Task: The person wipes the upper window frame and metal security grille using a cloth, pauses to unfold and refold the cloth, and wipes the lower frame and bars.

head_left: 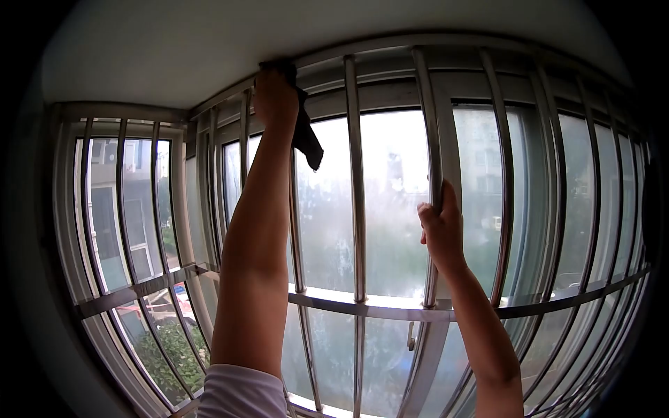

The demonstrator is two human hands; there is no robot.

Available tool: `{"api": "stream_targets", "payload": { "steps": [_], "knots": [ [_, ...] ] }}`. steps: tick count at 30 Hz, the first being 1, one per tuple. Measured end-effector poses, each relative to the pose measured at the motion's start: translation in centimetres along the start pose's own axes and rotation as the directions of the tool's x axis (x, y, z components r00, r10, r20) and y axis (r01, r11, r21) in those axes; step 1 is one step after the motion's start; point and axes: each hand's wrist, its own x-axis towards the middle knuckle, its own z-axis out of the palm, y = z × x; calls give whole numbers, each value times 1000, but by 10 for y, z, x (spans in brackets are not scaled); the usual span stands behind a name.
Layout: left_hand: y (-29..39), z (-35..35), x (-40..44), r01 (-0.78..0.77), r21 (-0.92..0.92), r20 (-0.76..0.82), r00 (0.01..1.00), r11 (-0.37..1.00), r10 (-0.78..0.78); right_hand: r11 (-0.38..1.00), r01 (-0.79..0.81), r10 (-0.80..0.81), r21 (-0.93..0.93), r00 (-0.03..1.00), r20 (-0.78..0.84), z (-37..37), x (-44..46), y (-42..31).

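Note:
High up at the top rail of the window bars, my left hand (276,97) is closed on a dark cloth (306,136). Part of the cloth bunches above the fist against the rail, and its loose end hangs down on the right side. Lower and to the right, my right hand (444,226) is wrapped around an upright metal bar (433,146). Its fingers curl round the bar, with the thumb on the near side.
A horizontal metal rail (397,304) crosses the bars below my right hand. Behind them stands a hazy glass window (390,237) with a handle (412,336). A side window (129,209) is on the left, with greenery outside. The ceiling (174,49) is close overhead.

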Motion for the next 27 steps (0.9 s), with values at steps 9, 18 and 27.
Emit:
{"api": "stream_targets", "payload": {
  "steps": [9, 18, 27],
  "knots": [
    [69, -6, -8, -287, -373, -148, 957, 882, 249, 1000, 12, -12, 10, 1000, 19, -2, 2, 5],
    [54, -10, 5, -348, -348, -71, 936, 870, 346, 998, -7, 6, 57, 1000, 19, -2, 1, 5],
    [27, -7, 3, -255, -29, 11, 967, 966, 255, 999, -11, 8, 47, 998, 60, -4, 2, 4]
  ]
}}
